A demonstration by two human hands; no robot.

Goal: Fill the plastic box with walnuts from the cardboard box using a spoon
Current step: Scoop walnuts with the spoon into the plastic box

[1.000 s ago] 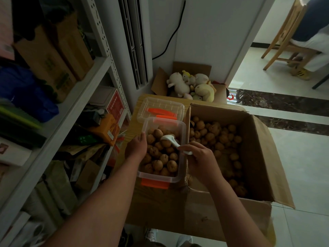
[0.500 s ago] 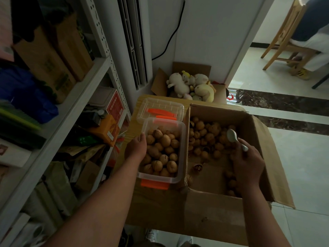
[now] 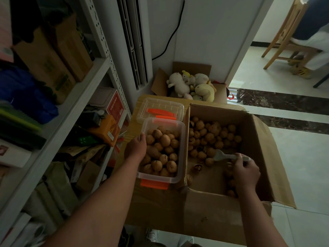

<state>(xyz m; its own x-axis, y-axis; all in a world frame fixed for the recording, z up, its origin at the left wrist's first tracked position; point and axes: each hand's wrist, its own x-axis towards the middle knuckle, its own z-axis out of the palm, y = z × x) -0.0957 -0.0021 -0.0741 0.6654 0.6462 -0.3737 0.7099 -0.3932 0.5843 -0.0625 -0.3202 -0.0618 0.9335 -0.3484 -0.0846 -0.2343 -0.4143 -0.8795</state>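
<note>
Item 1, left of frame: we record a grey metal shelf (image 3: 76, 93) stacked with brown cartons and an orange carton (image 3: 106, 130).

Item 2, centre left: a pale wood-grain worktop (image 3: 132, 125). On it stands the plastic box (image 3: 180, 157), clear with orange clips, and we count it nearly full of walnuts (image 3: 162, 148). Just behind it, touching, lies a second clear piece (image 3: 160, 108) with orange clips; we cannot tell whether it is a lid or another box.

Item 3: the left hand (image 3: 136, 147) is at the plastic box's left wall, its grip closed on the rim with the thumb over the edge.

Item 4, upper centre: a small carton of plush toys (image 3: 192, 84) on the floor against the wall.

Item 5, centre right: the cardboard box (image 3: 263, 139), flaps open, directly beside the plastic box. We note loose walnuts (image 3: 210, 134) across its far half and bare cardboard nearer us.

Item 6: a white spoon (image 3: 223, 155) lies low inside the cardboard box, its bowl pointing left among the walnuts.

Item 7: the right hand (image 3: 246, 170), inside the cardboard box, has its grip closed round the spoon's handle.

Item 8, upper right: a wooden chair (image 3: 283, 38) on pale floor tiles.
</note>
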